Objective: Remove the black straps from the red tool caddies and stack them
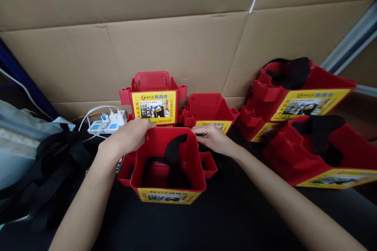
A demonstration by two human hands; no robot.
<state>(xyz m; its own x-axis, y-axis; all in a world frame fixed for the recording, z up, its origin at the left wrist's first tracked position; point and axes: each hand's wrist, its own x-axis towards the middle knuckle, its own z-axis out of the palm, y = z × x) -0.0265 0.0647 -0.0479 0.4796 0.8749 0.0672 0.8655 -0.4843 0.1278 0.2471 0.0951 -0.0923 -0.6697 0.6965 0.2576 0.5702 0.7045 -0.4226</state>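
Note:
A red plastic tool box (167, 198) with a yellow label stands in front of me on the black surface, its open top towards me. A black strap (173, 153) hangs over its back wall and lies inside. My left hand (129, 137) is closed on the box's back left rim, fingers bent over the edge. At the back right corner my right hand (213, 139) is closed, thumb and fingers on the rim, with the fingertips partly hidden behind the wall. Something dark shows between its thumb and fingers; I cannot tell what.
Behind stand two more red boxes, one taller (153, 80) and one lower (206, 106). To the right are stacked red boxes (265, 98) and another box (288, 157) with straps. On the left lie a power strip (113, 125) and a heap of black straps (59, 164). Cardboard (176, 55) walls the back.

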